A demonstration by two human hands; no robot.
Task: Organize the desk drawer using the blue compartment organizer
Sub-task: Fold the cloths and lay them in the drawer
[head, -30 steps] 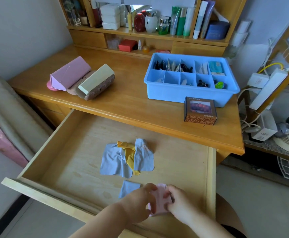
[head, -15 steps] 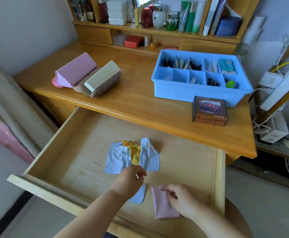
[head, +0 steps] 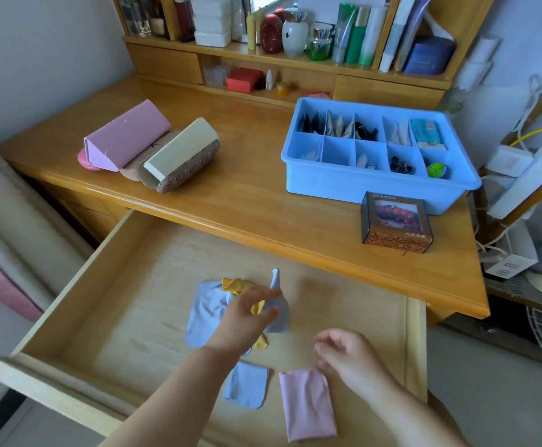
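Inside the open wooden drawer [head: 127, 285], I note the left hand [head: 244, 321] pinching a crumpled yellow cloth [head: 236, 285]; the right hand [head: 348, 356] hangs relaxed, holding nothing. The blue plastic compartment organizer [head: 376, 185] sits on the desktop behind the drawer.

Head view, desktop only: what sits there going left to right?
Pink case → cream case → blue organizer → dark box, which stands in front of the organizer's right part.
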